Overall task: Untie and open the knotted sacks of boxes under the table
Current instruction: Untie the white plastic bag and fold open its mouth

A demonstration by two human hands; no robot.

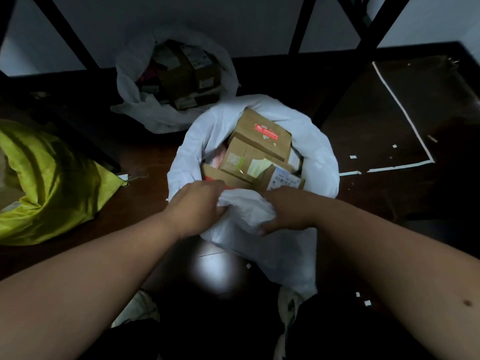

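A white sack [319, 157] stands open on the dark floor in the middle of the view, with several brown cardboard boxes [259, 146] showing in its mouth. My left hand [197, 206] and my right hand [288, 211] both grip the bunched near rim of this sack, fingers curled into the white plastic. Behind it a second white sack [135, 81] lies open against the wall, with dark boxes [184, 74] inside. A yellow-green sack [52, 183] lies at the left; whether it is tied cannot be seen.
Black table legs [85, 105] and frame bars cross the top of the view. White tape lines [405, 113] and small paper scraps mark the floor at the right. A bright light spot [213, 268] falls on the floor near my knees.
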